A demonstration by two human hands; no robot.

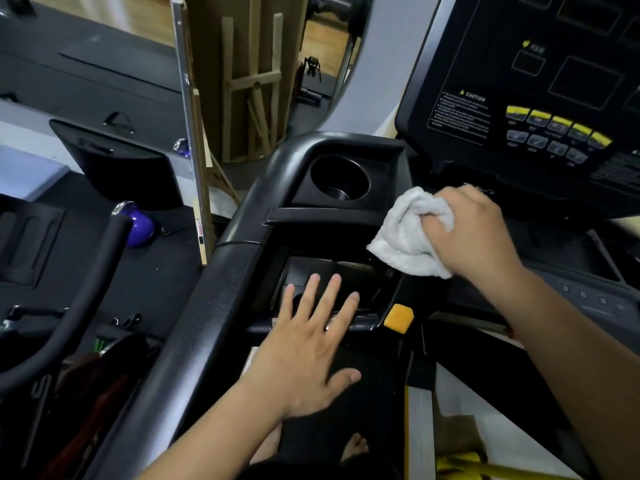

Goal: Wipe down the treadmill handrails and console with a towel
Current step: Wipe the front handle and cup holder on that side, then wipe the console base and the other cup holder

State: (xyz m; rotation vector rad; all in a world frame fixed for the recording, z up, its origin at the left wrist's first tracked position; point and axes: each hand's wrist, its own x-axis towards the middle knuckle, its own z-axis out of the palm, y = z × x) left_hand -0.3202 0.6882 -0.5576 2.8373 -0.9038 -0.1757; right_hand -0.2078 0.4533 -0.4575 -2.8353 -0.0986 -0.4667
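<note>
A: Where is the towel (408, 233)?

B: It is white and bunched up, gripped in the right hand (474, 233), whose fingers are curled into its folds. It sits over the black tray area of the treadmill, just below the console (519, 88) and to the right of the round cup holder (339, 181). Its lower edge hangs down toward the recessed tray (311, 271).

A: And the other hand?

B: The left hand (311, 348) is released, fingers straight and spread, palm down. It lies over the front edge of that recessed tray, fingertips reaching across the tray. Whether the palm presses on the plastic or only hovers, I cannot tell.

A: What is close by on the treadmill?

B: An orange-yellow button (399, 317) sits just to the right of the left hand's fingers, below the towel. The left handrail (214, 306) runs as a thick black bar from the cup holder down toward the bottom left. The console shows a caution label (460, 112) and a curved row of yellow keys (557, 124) above grey ones.

A: Beyond the machine?

B: To the left, a purple kettlebell (138, 226) rests on the dark floor beside a leaning mirror (188, 109), with a wooden frame (252, 95) behind it. Bare toes (356, 445) show low in the view, on the treadmill belt.
</note>
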